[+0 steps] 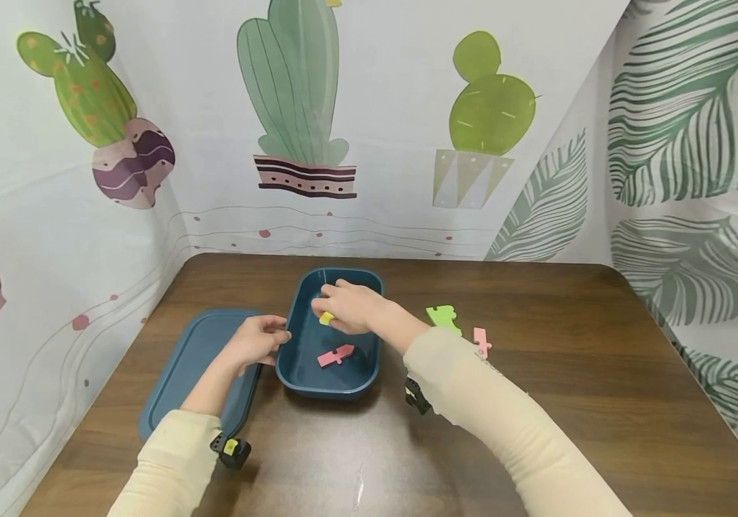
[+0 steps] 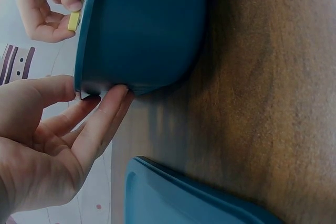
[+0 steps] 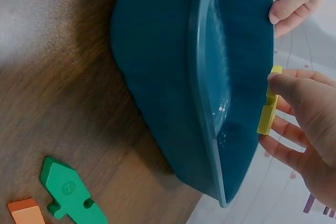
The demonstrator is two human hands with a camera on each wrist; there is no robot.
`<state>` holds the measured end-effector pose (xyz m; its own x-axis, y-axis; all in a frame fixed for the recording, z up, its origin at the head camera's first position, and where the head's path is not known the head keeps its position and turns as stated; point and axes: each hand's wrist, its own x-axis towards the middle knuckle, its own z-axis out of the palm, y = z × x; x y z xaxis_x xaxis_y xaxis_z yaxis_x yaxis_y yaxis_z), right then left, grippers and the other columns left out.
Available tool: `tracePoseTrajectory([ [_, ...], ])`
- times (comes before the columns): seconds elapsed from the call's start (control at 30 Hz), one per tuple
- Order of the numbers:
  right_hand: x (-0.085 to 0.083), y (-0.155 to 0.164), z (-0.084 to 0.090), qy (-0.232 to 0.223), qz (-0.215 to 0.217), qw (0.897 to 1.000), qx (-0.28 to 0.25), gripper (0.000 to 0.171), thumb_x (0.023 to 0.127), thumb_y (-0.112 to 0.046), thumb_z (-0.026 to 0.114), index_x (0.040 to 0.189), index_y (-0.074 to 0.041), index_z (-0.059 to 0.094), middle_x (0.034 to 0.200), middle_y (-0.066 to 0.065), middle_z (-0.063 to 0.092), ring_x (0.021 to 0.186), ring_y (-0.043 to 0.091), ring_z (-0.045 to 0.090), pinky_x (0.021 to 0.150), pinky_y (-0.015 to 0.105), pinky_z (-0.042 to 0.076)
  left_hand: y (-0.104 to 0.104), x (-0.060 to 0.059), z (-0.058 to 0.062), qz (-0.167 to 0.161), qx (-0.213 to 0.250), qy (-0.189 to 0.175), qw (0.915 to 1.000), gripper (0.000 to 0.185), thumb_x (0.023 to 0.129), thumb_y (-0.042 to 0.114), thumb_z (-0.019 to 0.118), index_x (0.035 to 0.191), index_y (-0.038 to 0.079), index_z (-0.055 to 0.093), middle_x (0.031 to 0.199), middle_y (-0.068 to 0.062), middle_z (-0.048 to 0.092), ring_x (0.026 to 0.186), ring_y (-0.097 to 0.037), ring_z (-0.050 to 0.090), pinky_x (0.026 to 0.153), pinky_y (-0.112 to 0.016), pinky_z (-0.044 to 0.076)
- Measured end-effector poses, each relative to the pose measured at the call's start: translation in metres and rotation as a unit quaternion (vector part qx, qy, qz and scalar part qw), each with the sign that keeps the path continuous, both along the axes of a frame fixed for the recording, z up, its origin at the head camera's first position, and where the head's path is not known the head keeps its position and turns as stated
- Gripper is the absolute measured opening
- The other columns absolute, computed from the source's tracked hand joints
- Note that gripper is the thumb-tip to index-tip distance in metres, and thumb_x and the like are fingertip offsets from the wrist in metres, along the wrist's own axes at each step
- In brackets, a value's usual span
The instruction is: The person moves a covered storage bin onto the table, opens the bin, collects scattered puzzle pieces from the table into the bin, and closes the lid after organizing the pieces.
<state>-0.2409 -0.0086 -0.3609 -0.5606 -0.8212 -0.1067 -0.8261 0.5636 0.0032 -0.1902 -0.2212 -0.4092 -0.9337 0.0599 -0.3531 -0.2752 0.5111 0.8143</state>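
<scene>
In the head view a deep blue plastic box (image 1: pixel 329 386) stands on the table with a pink puzzle piece (image 1: pixel 335 355) lying inside. My left hand (image 1: pixel 258 341) holds the box at its left side. The left wrist view shows the thumb at the rim and the fingers against the outer wall. Over the box's inside, my right hand (image 1: pixel 351 307) pinches a yellow puzzle piece (image 3: pixel 269 111) between thumb and fingers. That piece is notched and mostly hidden by the hand in the head view.
A matching blue lid (image 1: pixel 178 377) lies left of the box, partly under my left forearm. Right of the box lie a green puzzle piece (image 1: pixel 444 318) and another pink piece (image 1: pixel 482 342), near my right sleeve. A printed cloth (image 1: pixel 395 129) hangs behind the wooden table (image 1: pixel 601 373).
</scene>
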Motion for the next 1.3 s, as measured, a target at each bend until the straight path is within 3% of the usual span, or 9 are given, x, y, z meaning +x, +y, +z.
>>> tracePoseTrajectory([
  [0.97,-0.003,-0.0021,0.0042,-0.003,-0.005,1.0,0.009,0.028,0.09,-0.028,0.059,0.117,-0.026,0.053,0.119,0.001,0.051,0.105,0.018,0.047,0.084,0.029,0.047,-0.0003,-0.002,-0.0013,-0.001,0.005,-0.002,1.0,0.045,0.09,0.014,0.055,0.131,-0.001,0.044,0.124,-0.023,0.053,0.103,-0.035,0.056,0.069,-0.038,0.056],
  [1.3,-0.0018,-0.0003,0.0041,-0.009,-0.007,1.0,0.006,0.04,0.088,-0.032,0.061,0.126,-0.025,0.052,0.124,0.002,0.05,0.112,0.019,0.047,0.092,0.032,0.045,-0.0004,-0.0012,-0.001,-0.005,0.002,0.003,1.0,0.046,0.09,0.015,0.055,0.131,-0.002,0.044,0.124,-0.024,0.053,0.102,-0.034,0.057,0.069,-0.038,0.056],
])
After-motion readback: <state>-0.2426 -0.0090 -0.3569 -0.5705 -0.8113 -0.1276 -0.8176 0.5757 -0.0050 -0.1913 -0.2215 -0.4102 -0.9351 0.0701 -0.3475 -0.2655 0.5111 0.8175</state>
